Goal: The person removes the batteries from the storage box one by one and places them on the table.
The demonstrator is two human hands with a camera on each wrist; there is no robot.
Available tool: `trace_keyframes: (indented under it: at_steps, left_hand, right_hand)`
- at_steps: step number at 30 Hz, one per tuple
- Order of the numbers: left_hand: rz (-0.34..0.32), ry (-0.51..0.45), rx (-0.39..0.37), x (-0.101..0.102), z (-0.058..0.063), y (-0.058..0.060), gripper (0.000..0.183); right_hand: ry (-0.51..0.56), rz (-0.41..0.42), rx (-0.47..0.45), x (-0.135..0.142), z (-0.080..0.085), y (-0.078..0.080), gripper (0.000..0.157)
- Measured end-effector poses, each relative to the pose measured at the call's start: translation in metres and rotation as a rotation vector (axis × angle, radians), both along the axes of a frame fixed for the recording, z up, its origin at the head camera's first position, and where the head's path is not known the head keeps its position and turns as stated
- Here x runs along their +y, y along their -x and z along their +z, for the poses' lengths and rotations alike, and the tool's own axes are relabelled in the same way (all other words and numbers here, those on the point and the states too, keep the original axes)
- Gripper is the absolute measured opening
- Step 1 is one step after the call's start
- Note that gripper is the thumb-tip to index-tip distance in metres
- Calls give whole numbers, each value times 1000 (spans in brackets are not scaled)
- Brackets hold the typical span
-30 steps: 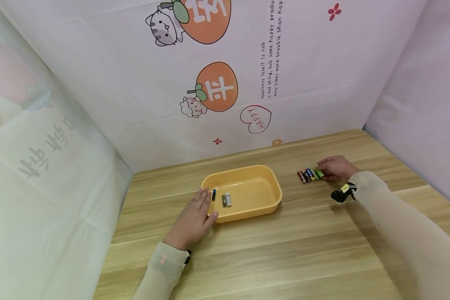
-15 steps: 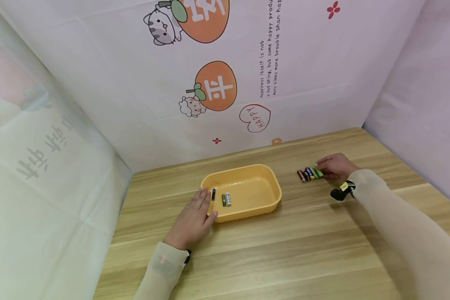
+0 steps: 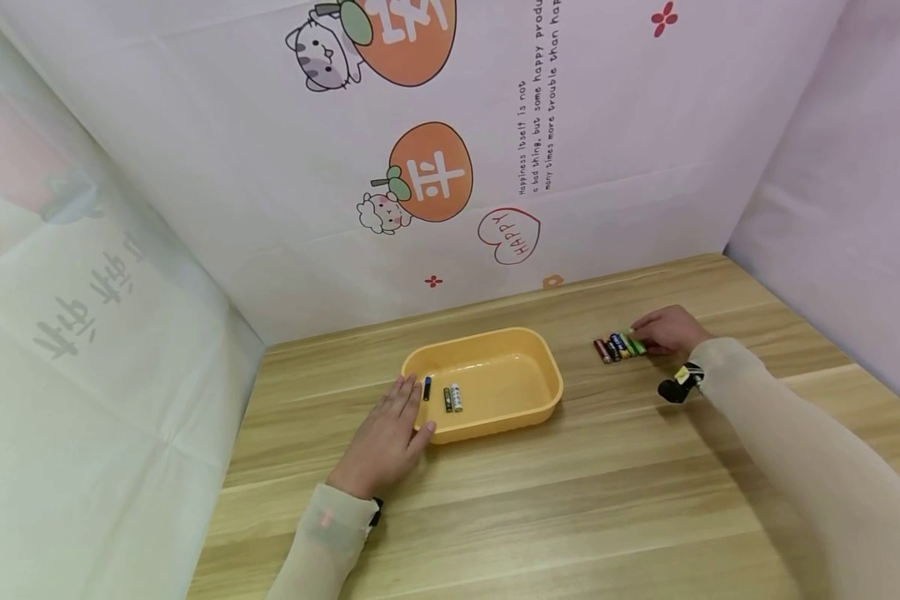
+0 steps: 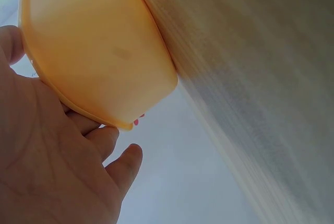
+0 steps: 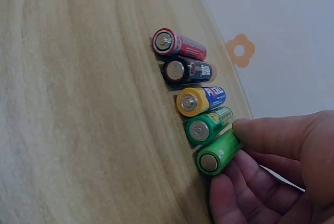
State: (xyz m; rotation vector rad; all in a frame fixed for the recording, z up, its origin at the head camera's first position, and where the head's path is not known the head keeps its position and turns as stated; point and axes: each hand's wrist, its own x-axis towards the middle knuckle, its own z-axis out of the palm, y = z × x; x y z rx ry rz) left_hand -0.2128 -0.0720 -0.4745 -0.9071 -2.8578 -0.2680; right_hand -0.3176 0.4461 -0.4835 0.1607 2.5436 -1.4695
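Observation:
My left hand (image 3: 385,439) rests on the left end of a yellow tray (image 3: 498,430), its fairly straight fingers over the rim and its thumb at the near corner. Inside the tray lie a black battery with a blue end (image 3: 427,389), a dark green one (image 3: 447,401) and a white one (image 3: 457,398). To the right of the tray, my right hand (image 3: 672,330) pinches a light green battery (image 5: 219,152) between thumb and fingers. It ends a row on the table beside a darker green battery (image 5: 210,125), a yellow-and-blue one (image 5: 201,101), a black one (image 5: 189,71) and a red one (image 5: 181,45).
The wooden table (image 3: 495,517) runs back to a printed white cloth wall (image 3: 607,167). More cloth closes off the left (image 3: 120,333) and right sides. A black strap with a small device (image 3: 678,386) sits on the right wrist.
Both hands, the tray and the batteries stay where they were. The head view has shifted very slightly.

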Motion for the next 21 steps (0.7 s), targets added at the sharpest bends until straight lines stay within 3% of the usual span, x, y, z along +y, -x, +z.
trace_keyframes:
  at_steps: [21]
  left_hand:
    - [17,2,-12,-1,-1,0,73]
  right_hand:
    - [-162,22,52,-2,1,-3,44]
